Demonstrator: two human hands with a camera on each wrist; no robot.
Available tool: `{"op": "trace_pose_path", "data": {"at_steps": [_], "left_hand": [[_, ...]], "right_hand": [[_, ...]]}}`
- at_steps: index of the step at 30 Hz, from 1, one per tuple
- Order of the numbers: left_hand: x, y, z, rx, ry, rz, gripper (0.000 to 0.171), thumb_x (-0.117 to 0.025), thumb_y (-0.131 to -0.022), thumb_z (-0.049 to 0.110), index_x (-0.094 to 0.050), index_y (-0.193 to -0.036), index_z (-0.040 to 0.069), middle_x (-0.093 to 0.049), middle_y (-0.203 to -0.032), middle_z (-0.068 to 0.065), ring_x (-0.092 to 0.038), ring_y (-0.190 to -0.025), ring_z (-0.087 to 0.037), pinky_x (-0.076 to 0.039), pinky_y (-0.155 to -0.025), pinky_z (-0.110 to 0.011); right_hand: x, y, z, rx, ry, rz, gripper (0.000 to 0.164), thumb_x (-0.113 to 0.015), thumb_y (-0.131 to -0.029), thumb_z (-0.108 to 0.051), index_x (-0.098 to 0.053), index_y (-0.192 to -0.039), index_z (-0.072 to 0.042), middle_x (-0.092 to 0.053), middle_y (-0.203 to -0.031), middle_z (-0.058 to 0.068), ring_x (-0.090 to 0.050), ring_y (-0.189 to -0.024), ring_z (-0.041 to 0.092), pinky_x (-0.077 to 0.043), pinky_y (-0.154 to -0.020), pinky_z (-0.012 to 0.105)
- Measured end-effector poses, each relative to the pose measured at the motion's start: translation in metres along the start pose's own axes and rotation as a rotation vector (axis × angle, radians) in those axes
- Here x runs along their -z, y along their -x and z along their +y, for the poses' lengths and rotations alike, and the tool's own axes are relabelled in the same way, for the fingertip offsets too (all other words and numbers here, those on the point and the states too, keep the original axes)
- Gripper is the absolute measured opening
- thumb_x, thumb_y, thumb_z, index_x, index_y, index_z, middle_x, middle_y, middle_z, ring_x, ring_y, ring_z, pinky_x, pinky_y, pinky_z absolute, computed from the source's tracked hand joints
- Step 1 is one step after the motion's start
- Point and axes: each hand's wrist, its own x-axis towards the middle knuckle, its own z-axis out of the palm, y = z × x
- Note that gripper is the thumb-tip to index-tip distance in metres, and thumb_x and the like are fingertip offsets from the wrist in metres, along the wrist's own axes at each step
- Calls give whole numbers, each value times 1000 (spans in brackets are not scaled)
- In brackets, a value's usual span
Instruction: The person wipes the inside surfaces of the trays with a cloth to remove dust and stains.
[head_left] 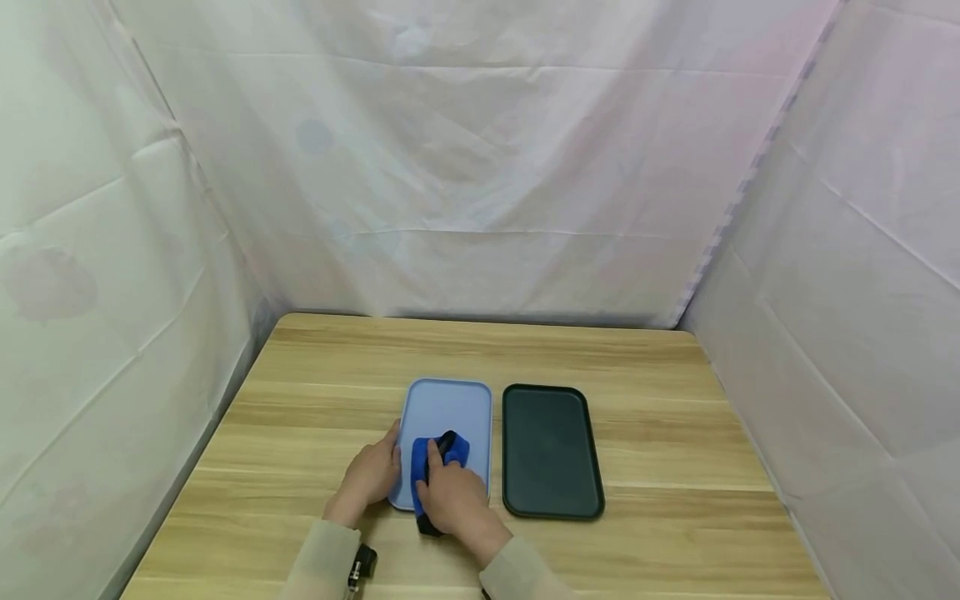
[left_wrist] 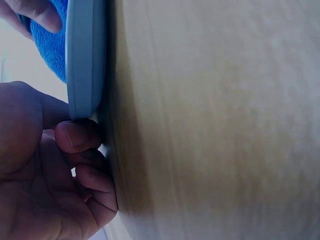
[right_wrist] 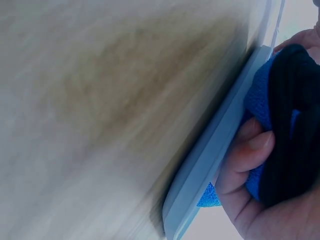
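Note:
A light blue tray (head_left: 450, 408) lies on the table in the head view. My left hand (head_left: 372, 473) grips its left edge, and in the left wrist view the curled fingers (left_wrist: 80, 136) meet the end of the tray's rim (left_wrist: 82, 60), close to the tabletop. On the tray's near part my right hand (head_left: 453, 496) holds a bunched blue cloth (head_left: 418, 457) with black edging. One finger points forward along the cloth. From the right wrist, the fingers (right_wrist: 247, 155) curl round the folded cloth (right_wrist: 257, 95) just over the rim; part of it hides behind the hand.
A dark green tray (head_left: 551, 450) lies right beside the light blue one, with a narrow gap between them. The wood-grain table (head_left: 660, 417) is enclosed by white fabric sheets (head_left: 480, 167) at the back and both sides. A black device (head_left: 363, 562) sits at the left wrist.

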Motion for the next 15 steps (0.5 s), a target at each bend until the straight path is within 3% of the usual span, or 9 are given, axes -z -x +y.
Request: {"op": "trace_pose_path", "data": {"at_steps": [15], "left_hand": [[1, 1, 1, 0, 26, -11, 54, -45, -108, 14, -36, -160, 1, -71, -116, -29, -61, -69, -23, -51, -66, -42]], "right_hand": [[-6, -6, -22, -33, -7, -4, 73, -56, -103, -50, -33, -164, -16, -72, -114, 22, -71, -83, 33, -56, -69, 45]]}}
